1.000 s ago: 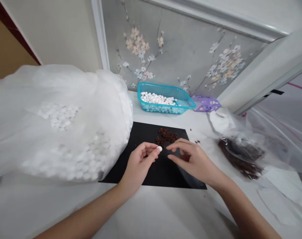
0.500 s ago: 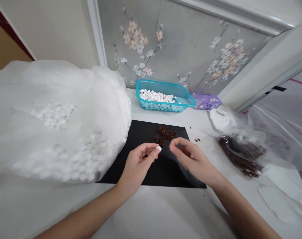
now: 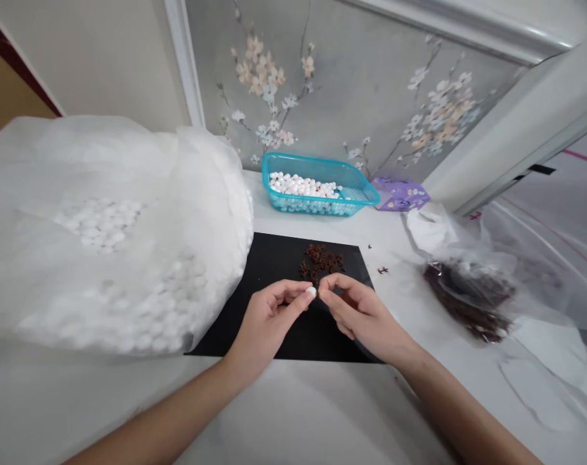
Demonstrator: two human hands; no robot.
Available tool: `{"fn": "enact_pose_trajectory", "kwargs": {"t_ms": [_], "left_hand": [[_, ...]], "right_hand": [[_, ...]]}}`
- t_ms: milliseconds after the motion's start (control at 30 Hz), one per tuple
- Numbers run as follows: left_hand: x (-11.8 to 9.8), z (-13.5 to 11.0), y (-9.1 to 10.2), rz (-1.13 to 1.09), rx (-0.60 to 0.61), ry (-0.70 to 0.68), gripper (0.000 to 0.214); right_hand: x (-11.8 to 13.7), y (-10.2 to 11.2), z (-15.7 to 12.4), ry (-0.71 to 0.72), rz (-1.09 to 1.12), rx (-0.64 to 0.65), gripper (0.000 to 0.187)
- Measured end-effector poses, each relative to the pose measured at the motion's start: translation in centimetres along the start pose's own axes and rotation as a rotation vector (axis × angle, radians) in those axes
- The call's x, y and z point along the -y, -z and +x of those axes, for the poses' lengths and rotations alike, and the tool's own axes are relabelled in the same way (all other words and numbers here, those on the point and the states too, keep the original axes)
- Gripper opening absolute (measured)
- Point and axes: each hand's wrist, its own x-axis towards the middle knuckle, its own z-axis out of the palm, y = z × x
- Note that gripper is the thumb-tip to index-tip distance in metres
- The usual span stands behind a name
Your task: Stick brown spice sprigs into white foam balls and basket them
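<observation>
My left hand [image 3: 268,320] pinches a small white bead [image 3: 311,292] between thumb and forefinger, above a black mat [image 3: 278,258]. My right hand [image 3: 358,310] is closed in a pinch with its fingertips touching the bead; what it holds is too small to make out. Just beyond the fingertips lies a little heap of dark brown pieces [image 3: 322,261] on the mat.
A big translucent bag of white beads [image 3: 109,232] fills the left. A turquoise basket [image 3: 358,197] with white beads stands at the back, a purple packet [image 3: 402,194] beside it. A clear bag of brown pieces [image 3: 470,303] lies right. Stray brown bits [image 3: 383,270] dot the white table.
My right hand has drawn left from an open reach into a pinch and now meets the white bead. My left hand has stayed nearly still with the bead.
</observation>
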Motion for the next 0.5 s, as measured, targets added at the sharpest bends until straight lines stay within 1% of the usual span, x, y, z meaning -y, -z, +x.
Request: {"fn": "enact_pose_trajectory", "kwargs": {"t_ms": [167, 267, 367, 500], "left_hand": [[-0.26, -0.04, -0.07, -0.022, -0.004, 0.018, 0.021], [-0.39, -0.11, -0.05, -0.028, 0.008, 0.024, 0.020], [-0.32, -0.11, 0.02, -0.024, 0.024, 0.024, 0.020], [-0.14, -0.07, 0.07, -0.018, 0.035, 0.016, 0.022]], "right_hand": [[-0.04, -0.12, 0.00, 0.001, -0.008, -0.041, 0.026], [-0.21, -0.09, 0.06, -0.001, 0.032, -0.069, 0.026], [-0.49, 0.00, 0.15, -0.006, 0.080, -0.072, 0.028], [-0.77, 0.10, 0.25, -0.016, 0.072, -0.055, 0.029]]}}
